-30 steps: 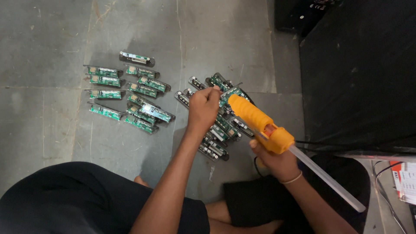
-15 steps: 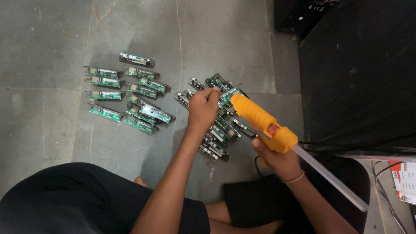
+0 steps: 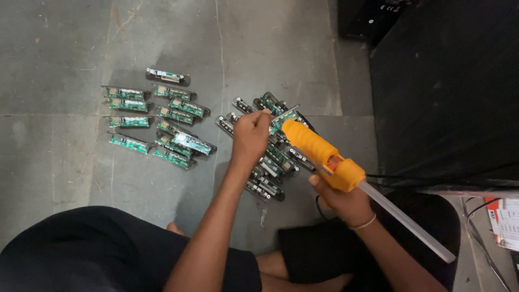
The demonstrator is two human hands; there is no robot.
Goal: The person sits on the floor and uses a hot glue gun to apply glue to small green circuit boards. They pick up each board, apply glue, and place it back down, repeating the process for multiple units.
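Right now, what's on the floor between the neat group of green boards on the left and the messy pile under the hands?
In the head view, only bare grey floor separates the laid-out boards from the pile.

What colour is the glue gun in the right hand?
Orange-yellow glue gun, held by the right hand; head view.

A white paper label (image 3: 508, 220) with a red patch and dark print lies at the frame's far right edge, well to the right of the right hand (image 3: 340, 203), partly cut off.
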